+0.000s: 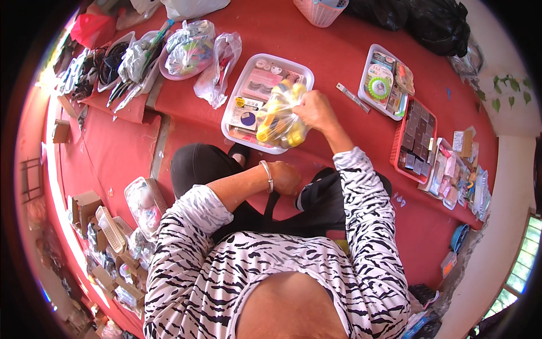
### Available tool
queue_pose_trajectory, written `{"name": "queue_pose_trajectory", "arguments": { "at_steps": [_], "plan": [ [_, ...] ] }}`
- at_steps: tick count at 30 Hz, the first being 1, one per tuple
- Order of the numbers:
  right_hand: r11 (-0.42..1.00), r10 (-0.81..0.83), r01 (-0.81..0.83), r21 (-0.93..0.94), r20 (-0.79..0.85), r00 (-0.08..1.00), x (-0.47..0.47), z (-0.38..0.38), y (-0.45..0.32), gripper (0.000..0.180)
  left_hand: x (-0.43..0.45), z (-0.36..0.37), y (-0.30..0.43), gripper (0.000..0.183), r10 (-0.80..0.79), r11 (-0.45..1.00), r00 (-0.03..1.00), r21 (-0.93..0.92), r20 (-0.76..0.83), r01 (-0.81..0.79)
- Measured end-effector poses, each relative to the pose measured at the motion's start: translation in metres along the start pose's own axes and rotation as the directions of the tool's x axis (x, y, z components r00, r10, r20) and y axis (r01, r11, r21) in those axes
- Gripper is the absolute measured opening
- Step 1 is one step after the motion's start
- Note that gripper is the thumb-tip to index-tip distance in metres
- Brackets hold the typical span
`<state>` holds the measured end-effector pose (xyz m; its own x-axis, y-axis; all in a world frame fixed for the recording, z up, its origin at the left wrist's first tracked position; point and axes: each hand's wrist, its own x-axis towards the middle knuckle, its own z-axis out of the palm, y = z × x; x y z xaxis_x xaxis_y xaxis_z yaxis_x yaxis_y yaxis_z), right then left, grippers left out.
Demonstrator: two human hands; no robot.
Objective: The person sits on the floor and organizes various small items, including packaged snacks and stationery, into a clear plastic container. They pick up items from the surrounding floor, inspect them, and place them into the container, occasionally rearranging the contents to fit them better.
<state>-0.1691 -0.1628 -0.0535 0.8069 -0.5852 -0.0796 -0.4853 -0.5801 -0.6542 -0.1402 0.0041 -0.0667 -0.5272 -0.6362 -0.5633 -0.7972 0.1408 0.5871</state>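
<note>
My right hand point(315, 111) grips the gathered top of a clear plastic bag point(280, 116) full of yellow items. The bag is over the right part of a white plastic tray point(232, 123). In that tray lie a pink false-eyelash pack point(259, 87) and a white box point(245, 113) with a dark blue circle, among other flat packs. My left hand point(287, 178), below a bracelet point(267, 176), hangs between my knees in front of the tray. Its fingers are mostly hidden, so I cannot tell whether they are curled.
To the right are a second white tray point(361, 95) of packaged goods, a flat packaged strip point(353, 97) and a red basket point(396, 146) of dark boxes. A bowl point(164, 68) with a bagged bundle stands at the upper left. Cardboard boxes point(87, 201) and baskets crowd the lower left.
</note>
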Motion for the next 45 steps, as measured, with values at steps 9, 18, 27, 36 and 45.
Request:
{"name": "queue_pose_trajectory", "arguments": {
  "at_steps": [9, 18, 27, 36, 45],
  "plan": [
    [0.997, -0.048, 0.042, -0.063, -0.111, 0.993, 0.005, 0.041, 0.000, 0.023, 0.002, 0.011, -0.008, 0.032, -0.011, 0.998, 0.999, 0.059, -0.038, 0.013],
    [0.999, 0.020, -0.021, -0.039, -0.015, 1.000, 0.013, 0.049, 0.023, 0.025, -0.002, 0.006, -0.004, 0.030, -0.022, 0.998, 0.999, 0.050, -0.032, 0.024],
    [0.918, 0.332, -0.263, -0.298, 0.210, 0.920, -0.003, -0.015, 0.010, 0.058, -0.001, 0.010, -0.007, 0.029, -0.033, 0.997, 0.997, 0.067, -0.073, 0.038],
    [0.973, 0.231, -0.231, -0.022, 0.186, 0.955, -0.010, 0.034, 0.030, 0.053, -0.004, -0.001, 0.003, 0.023, -0.037, 0.994, 0.999, 0.103, -0.018, 0.039],
    [0.990, 0.128, -0.125, -0.071, 0.046, 0.991, 0.001, 0.050, 0.025, 0.049, 0.003, 0.009, -0.004, 0.025, -0.052, 0.992, 0.997, 0.115, -0.058, 0.058]
  ]
}}
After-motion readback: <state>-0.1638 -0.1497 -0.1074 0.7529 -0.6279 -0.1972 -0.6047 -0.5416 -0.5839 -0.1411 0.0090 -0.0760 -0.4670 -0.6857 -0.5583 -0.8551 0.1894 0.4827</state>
